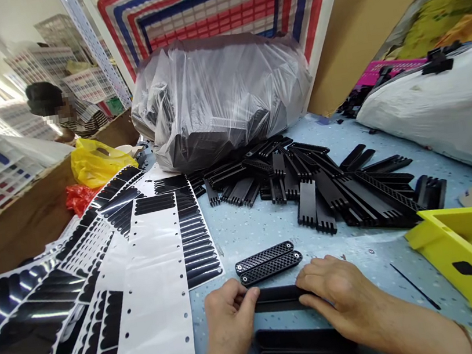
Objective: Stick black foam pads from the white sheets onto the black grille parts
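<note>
My left hand [231, 312] pinches the left end of a long black plastic bar [278, 299] between thumb and fingers. Its right end is gripped by my right hand [342, 291], the fingers over the top and the thumb at the near side. Just beyond it lies a pair of black pieces with a lattice surface [268, 262], side by side. Nearer to me rest smooth black bars [304, 348], partly under my right forearm. On the left are sheets of black rounded stickers [198, 235], some strips peeled to bare white backing [153, 294].
A heap of black slotted bars [307, 184] spreads across the blue speckled table [242, 223]. Behind it stands a bulging clear plastic bag [229, 96]. A yellow bin [456, 275] is at right, near a thin black strip [415, 286]. Another person [73, 112] sits at far left.
</note>
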{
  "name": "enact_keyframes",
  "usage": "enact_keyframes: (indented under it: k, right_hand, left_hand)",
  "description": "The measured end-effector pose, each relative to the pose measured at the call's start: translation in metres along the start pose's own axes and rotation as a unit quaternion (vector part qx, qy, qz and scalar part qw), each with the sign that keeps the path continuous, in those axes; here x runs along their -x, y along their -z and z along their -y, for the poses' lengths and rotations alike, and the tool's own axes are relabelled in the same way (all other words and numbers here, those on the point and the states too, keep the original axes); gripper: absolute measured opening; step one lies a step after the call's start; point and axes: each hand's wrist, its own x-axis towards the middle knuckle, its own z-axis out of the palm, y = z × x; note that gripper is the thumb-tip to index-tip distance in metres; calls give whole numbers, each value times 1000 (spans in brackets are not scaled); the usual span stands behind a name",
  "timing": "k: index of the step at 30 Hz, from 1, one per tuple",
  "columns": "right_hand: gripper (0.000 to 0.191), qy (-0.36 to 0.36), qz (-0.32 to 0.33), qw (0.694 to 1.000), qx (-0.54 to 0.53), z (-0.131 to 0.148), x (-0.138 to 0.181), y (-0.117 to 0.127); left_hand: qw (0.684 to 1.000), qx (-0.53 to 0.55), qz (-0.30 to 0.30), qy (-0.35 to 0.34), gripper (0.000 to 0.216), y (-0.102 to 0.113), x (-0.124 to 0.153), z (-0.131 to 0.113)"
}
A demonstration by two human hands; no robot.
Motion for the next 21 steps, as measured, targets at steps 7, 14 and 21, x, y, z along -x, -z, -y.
enact_keyframes:
  k: [7,14,21]
  right_hand:
    - [16,-5,7,1000,2,0,0,3]
    - [10,-27,11,999,-25,-1,3,3]
    - [10,4,0,988,-156,-15,7,1]
  left_hand:
    - [1000,-15,14,-16,38,4,-4,9]
    - [999,-9,19,-36,33,5,0,9]
    - [999,23,25,-18,33,6,-2,11]
